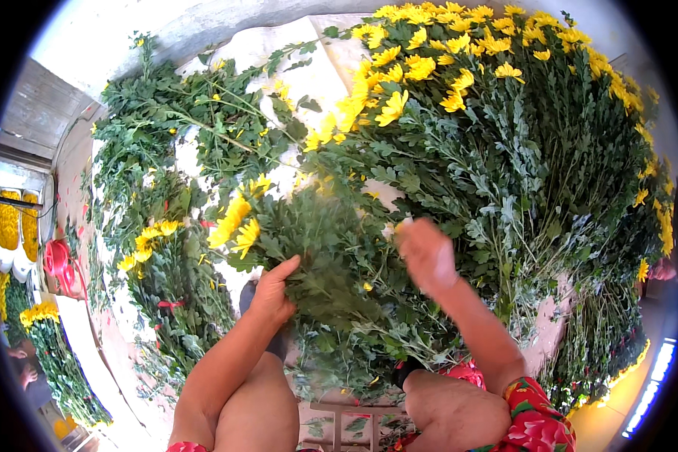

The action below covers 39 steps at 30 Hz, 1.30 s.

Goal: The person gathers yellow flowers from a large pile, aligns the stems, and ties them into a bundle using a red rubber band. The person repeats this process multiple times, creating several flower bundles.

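Yellow-flowered leafy bunch (294, 241) gripped by left hand (273, 290).

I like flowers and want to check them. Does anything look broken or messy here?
Mostly tidy bunches. The odd part is the loose green stems and leaves scattered over the white sheet, not bundled like the big pile of yellow chrysanthemums. The left hand grips a small bunch.

Pale ground sheet (309, 71) carries heaped yellow-flowered stems (520, 151) and tied bunches (166, 264).
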Tool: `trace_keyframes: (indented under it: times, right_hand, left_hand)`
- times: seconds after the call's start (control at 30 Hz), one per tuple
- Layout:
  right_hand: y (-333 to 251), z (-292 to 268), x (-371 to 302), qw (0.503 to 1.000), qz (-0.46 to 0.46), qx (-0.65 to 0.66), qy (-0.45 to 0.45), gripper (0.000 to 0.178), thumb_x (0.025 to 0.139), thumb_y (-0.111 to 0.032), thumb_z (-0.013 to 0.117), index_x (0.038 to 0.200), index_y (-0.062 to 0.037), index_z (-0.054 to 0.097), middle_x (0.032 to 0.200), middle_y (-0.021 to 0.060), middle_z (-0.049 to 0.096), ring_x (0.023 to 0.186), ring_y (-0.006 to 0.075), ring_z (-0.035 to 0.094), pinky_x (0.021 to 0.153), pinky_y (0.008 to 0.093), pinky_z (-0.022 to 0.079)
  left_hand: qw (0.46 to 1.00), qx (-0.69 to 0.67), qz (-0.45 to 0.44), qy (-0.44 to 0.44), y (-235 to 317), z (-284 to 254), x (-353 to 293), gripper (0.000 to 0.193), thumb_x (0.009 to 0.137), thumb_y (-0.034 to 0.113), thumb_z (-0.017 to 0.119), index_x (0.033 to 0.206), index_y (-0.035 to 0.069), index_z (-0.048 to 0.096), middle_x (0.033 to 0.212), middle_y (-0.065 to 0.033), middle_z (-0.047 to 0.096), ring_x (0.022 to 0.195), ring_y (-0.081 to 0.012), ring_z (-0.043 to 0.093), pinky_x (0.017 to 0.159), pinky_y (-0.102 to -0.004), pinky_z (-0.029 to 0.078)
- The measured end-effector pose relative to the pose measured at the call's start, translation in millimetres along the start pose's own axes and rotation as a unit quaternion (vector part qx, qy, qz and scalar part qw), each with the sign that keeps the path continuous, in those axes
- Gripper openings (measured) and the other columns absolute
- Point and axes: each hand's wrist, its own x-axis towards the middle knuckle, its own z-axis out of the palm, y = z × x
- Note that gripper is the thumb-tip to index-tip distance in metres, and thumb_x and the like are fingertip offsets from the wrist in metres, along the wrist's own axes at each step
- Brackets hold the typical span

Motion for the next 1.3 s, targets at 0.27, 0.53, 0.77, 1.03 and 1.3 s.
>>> trace_keyframes:
  times: [0.27, 0.53, 0.77, 1.03, 1.3]
  right_hand:
    - [81.6, -34.1, 58.7, 0.953, 0.094, -0.255, 0.135, 0.037, 0.083, -0.003, 0.070, 0.119, -0.0072, 0.065, 0.108, 0.0119, 0.063, 0.103, 0.0344, 0.059, 0.087, 0.0436, 0.051]
    - [105.5, -35.4, 65.3, 0.956, 0.089, -0.267, 0.084, 0.023, 0.078, -0.010, 0.071, 0.101, -0.0156, 0.072, 0.088, 0.0032, 0.061, 0.094, 0.0290, 0.056, 0.082, 0.0429, 0.043]
    - [79.6, -54.9, 59.4, 0.976, 0.011, -0.179, 0.121, 0.012, 0.078, -0.014, 0.076, 0.088, -0.0106, 0.070, 0.083, 0.0055, 0.065, 0.085, 0.0278, 0.062, 0.080, 0.0411, 0.045]
    - [78.6, -69.6, 73.8, 0.959, 0.041, -0.175, 0.217, 0.030, 0.084, -0.003, 0.067, 0.113, -0.0050, 0.063, 0.108, 0.0153, 0.064, 0.101, 0.0372, 0.060, 0.090, 0.0464, 0.048]
    - [189.5, -129.6, 81.2, 0.856, 0.361, -0.357, 0.099, 0.042, 0.087, -0.018, 0.068, 0.125, -0.0065, 0.057, 0.112, 0.0197, 0.066, 0.109, 0.0424, 0.059, 0.095, 0.0482, 0.047]
  left_hand:
    - [0.999, -0.003, -0.036, -0.002, 0.5, -11.3, -2.4, 0.039, 0.101, 0.018, 0.056, 0.135, -0.001, 0.055, 0.131, -0.0182, 0.063, 0.119, -0.0337, 0.063, 0.105, -0.0500, 0.050]
    - [0.998, -0.020, -0.040, -0.038, -0.3, -16.4, -3.4, 0.039, 0.101, 0.018, 0.056, 0.134, -0.001, 0.057, 0.132, -0.0184, 0.063, 0.119, -0.0331, 0.063, 0.106, -0.0491, 0.050]
    - [0.998, -0.033, -0.035, -0.045, -0.3, -20.3, -4.7, 0.036, 0.100, 0.018, 0.057, 0.132, 0.000, 0.059, 0.130, -0.0161, 0.064, 0.120, -0.0323, 0.062, 0.106, -0.0495, 0.049]
    - [0.999, -0.015, -0.029, -0.033, -0.8, -25.8, -5.9, 0.037, 0.100, 0.018, 0.057, 0.133, 0.001, 0.058, 0.131, -0.0165, 0.063, 0.119, -0.0337, 0.062, 0.106, -0.0503, 0.048]
    - [0.998, 0.002, -0.030, -0.047, -0.1, -34.0, -5.9, 0.040, 0.099, 0.019, 0.058, 0.134, 0.000, 0.057, 0.130, -0.0153, 0.064, 0.118, -0.0320, 0.062, 0.105, -0.0483, 0.049]
